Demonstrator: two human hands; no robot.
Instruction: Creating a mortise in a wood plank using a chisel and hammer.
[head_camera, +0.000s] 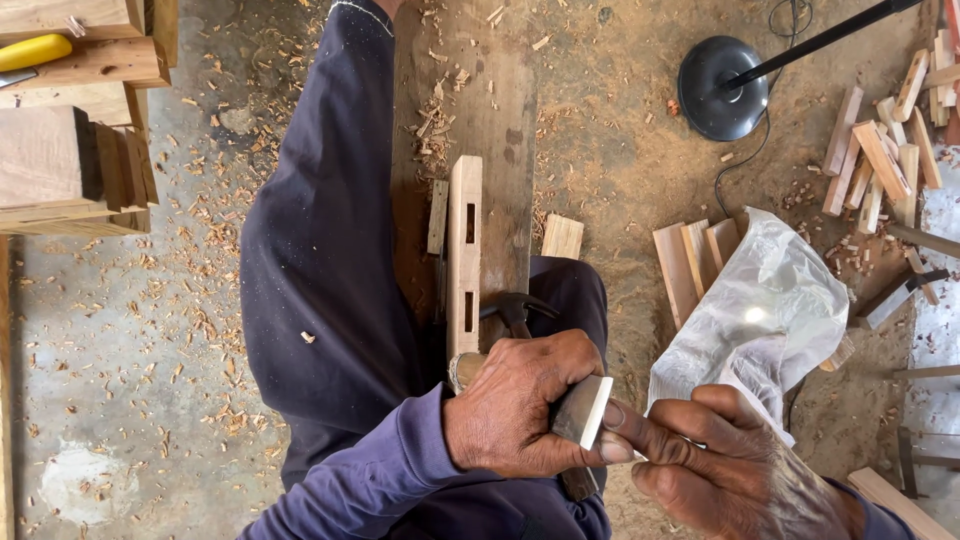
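Dirt floor (620, 170) strewn with wood shavings (190, 310), dark plank (490, 110) lying along it with a pale mortised wooden piece (464, 250) on top, round black lamp base (722, 88), crumpled plastic bag (770, 310), short boards (690, 262), heap of wood offcuts (885, 150)

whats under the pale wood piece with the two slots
The slotted wood piece lies on a dark plank strewn with shavings. Its near end is covered by the left hand, so what supports it there cannot be seen.
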